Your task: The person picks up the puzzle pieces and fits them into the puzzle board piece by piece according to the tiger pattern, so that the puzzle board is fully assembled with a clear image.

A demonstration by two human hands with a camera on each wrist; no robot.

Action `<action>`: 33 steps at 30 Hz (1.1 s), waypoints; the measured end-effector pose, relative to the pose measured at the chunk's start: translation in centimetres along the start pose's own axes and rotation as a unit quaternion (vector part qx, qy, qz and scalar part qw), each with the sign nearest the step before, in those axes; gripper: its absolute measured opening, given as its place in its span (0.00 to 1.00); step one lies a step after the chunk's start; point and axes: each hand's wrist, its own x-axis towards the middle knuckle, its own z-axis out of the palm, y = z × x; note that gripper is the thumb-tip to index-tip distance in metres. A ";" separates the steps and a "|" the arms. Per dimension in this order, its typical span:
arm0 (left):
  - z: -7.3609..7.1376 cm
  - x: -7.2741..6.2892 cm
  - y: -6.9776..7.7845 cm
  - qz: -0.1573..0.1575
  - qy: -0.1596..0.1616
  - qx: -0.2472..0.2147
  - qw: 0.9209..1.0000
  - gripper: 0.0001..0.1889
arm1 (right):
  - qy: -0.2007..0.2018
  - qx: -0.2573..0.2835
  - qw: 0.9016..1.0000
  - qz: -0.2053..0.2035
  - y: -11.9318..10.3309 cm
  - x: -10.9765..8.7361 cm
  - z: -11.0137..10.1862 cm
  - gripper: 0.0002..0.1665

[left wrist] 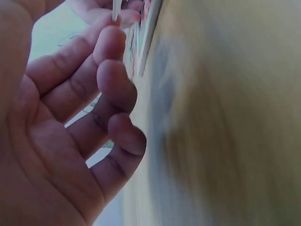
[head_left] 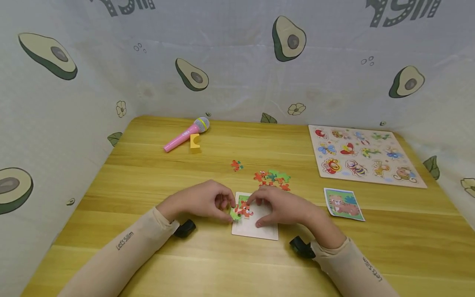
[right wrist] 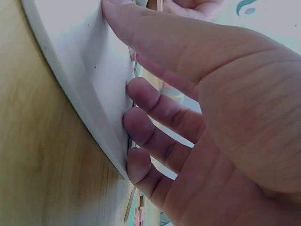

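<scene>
In the head view a white puzzle board (head_left: 264, 234) lies on the table, with a few orange and green pieces joined at its upper left. My left hand (head_left: 204, 201) pinches a green puzzle piece (head_left: 235, 214) by the board's left edge; the left wrist view shows the piece edge-on between thumb and index finger. My right hand (head_left: 287, 205) rests over the board's right part, fingers lightly bent. Its thumb touches the bare surface and its index fingertip lies beside the orange animal piece (head_left: 245, 209). In the right wrist view the other fingertips (right wrist: 138, 123) lie against the board's far side.
Loose puzzle pieces (head_left: 272, 177) are heaped behind the board, and one orange piece (head_left: 236, 165) lies apart. A picture card (head_left: 344, 204) and an insect peg board (head_left: 367, 156) are on the right. At the back left are a pink microphone (head_left: 183, 137) and a yellow block (head_left: 194, 142).
</scene>
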 end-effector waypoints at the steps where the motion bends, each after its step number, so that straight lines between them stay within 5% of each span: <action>1: 0.1 0.0 0.0 0.004 -0.006 0.000 1.000 0.11 | 0.001 0.001 1.000 -0.001 0.0 0.0 0.0 0.26; 8: 1.0 0.3 0.6 0.019 -0.038 0.032 0.999 0.11 | 0.003 0.004 1.000 -0.016 0.3 0.0 0.1 0.26; 21: 1.8 0.4 1.2 0.026 -0.021 0.125 0.992 0.13 | 0.003 0.010 1.000 -0.022 0.5 0.2 0.0 0.27; 33: 1.7 0.5 1.6 0.034 -0.005 0.127 0.991 0.09 | 0.004 0.013 1.000 -0.015 0.4 0.3 0.0 0.26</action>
